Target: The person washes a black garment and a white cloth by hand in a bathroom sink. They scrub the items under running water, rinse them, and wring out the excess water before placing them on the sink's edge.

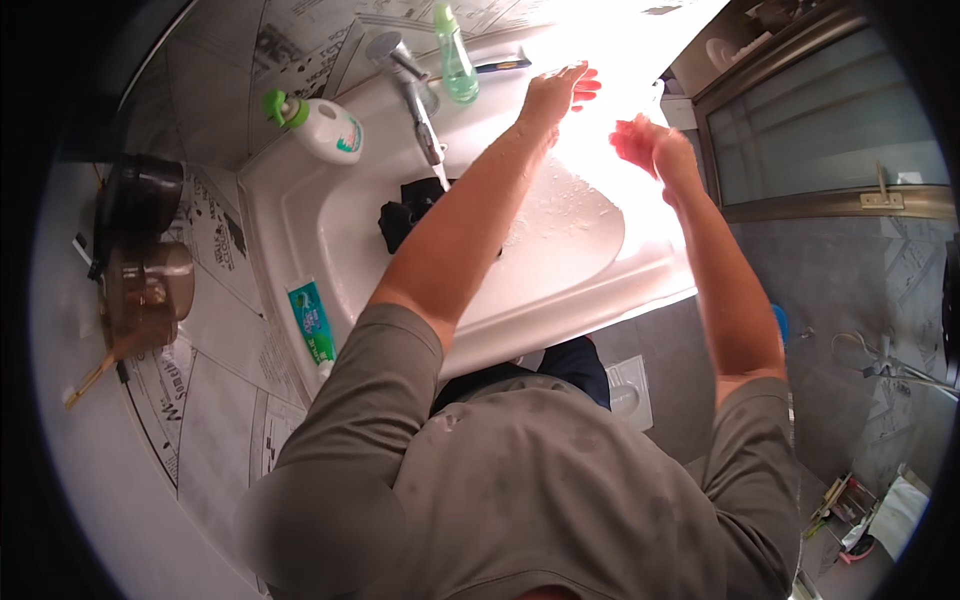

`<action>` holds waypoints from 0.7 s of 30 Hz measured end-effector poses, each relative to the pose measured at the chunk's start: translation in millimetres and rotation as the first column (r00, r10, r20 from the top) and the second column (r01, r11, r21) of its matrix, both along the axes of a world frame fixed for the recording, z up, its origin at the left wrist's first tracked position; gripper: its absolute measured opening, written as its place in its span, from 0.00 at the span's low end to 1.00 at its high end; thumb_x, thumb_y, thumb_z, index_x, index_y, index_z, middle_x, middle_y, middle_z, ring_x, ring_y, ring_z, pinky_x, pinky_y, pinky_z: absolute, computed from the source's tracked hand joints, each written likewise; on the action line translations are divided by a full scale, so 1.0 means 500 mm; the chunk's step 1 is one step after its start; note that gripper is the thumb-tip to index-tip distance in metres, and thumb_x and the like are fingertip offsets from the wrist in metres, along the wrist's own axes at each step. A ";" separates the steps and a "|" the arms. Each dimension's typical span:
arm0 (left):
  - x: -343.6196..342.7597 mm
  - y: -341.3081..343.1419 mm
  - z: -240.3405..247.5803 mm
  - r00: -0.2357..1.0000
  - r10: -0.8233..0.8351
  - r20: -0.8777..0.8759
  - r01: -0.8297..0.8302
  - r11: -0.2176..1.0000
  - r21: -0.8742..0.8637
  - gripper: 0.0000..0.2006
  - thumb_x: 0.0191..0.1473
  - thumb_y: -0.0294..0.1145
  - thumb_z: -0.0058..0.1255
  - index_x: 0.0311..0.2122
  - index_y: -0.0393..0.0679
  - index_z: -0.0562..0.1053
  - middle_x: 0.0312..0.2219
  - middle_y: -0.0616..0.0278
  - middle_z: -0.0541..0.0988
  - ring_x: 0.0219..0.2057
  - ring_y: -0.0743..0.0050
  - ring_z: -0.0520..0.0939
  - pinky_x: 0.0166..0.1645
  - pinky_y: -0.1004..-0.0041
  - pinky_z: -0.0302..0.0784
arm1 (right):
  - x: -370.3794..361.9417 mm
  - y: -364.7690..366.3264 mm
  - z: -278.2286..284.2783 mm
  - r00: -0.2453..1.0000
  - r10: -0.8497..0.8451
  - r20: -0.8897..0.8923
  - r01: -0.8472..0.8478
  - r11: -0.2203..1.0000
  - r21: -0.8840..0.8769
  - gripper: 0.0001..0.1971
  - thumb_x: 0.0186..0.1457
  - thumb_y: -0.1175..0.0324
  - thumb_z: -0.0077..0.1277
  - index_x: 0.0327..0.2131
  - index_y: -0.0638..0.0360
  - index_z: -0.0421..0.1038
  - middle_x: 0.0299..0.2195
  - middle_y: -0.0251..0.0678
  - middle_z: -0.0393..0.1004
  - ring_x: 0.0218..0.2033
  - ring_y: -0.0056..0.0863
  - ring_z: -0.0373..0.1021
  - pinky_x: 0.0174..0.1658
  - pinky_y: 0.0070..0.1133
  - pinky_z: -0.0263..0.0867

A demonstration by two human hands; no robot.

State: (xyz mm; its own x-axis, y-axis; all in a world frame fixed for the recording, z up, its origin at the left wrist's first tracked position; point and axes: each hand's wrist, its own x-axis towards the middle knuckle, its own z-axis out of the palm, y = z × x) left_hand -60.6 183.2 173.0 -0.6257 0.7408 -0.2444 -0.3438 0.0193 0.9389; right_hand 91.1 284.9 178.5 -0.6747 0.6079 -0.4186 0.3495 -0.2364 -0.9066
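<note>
Both of my hands are raised over the right part of the white washbasin (pixel 480 325), wet and apart from each other. My left hand (pixel 558 102) holds nothing, its fingers stretched out. Facing it, my right hand (pixel 655 152) looks bare too, with loosely bent fingers partly lost in the glare. Water (pixel 442 178) runs from the chrome tap (pixel 425 130) into the bowl. Below the spout lies a bunched black cloth (pixel 398 225), partly hidden behind my left forearm. Droplets or suds cover the bowl beneath my hands.
On the basin's back rim stand a white pump bottle (pixel 335 135), a clear green bottle (pixel 459 75) and a dark slim-handled item (pixel 503 66). A green tube (pixel 312 320) lies on the left rim. Brown cups (pixel 150 290) hang left; a frosted cabinet door (pixel 830 115) is right.
</note>
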 end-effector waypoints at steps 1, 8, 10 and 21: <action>-0.018 0.016 -0.027 0.991 0.020 -0.134 -0.025 0.999 -0.040 0.23 0.59 0.48 0.42 0.47 0.37 0.73 0.37 0.57 0.81 0.42 0.68 0.79 0.52 0.68 0.68 | 0.038 0.011 0.009 0.966 0.174 0.191 -0.226 0.926 0.302 0.21 0.62 0.58 0.38 0.37 0.66 0.76 0.35 0.39 0.78 0.39 0.31 0.74 0.48 0.26 0.66; -0.013 0.140 -0.128 0.335 -0.361 -0.870 -0.264 0.851 -0.454 0.31 0.56 0.55 0.41 0.57 0.39 0.64 0.58 0.52 0.61 0.60 0.61 0.61 0.65 0.61 0.48 | 0.248 0.035 -0.011 0.999 0.031 0.026 -0.040 0.632 0.774 0.17 0.60 0.56 0.46 0.46 0.55 0.73 0.47 0.41 0.73 0.55 0.40 0.64 0.55 0.28 0.60; 0.034 0.186 -0.164 0.270 -0.629 -0.729 -0.326 0.653 -0.684 0.34 0.58 0.52 0.34 0.64 0.40 0.51 0.66 0.55 0.43 0.67 0.57 0.39 0.68 0.59 0.33 | 0.305 0.028 -0.086 0.991 -0.067 0.112 -0.068 0.470 0.880 0.20 0.61 0.55 0.44 0.52 0.54 0.68 0.50 0.40 0.71 0.57 0.43 0.61 0.57 0.30 0.58; 0.492 0.062 -0.145 0.281 -0.474 -0.834 0.056 0.876 -0.479 0.37 0.58 0.58 0.32 0.67 0.53 0.40 0.65 0.45 0.35 0.66 0.46 0.31 0.67 0.54 0.24 | 0.340 -0.021 -0.162 0.702 -0.664 -0.256 0.709 0.619 0.339 0.28 0.65 0.49 0.31 0.53 0.66 0.63 0.49 0.45 0.69 0.51 0.34 0.65 0.56 0.26 0.58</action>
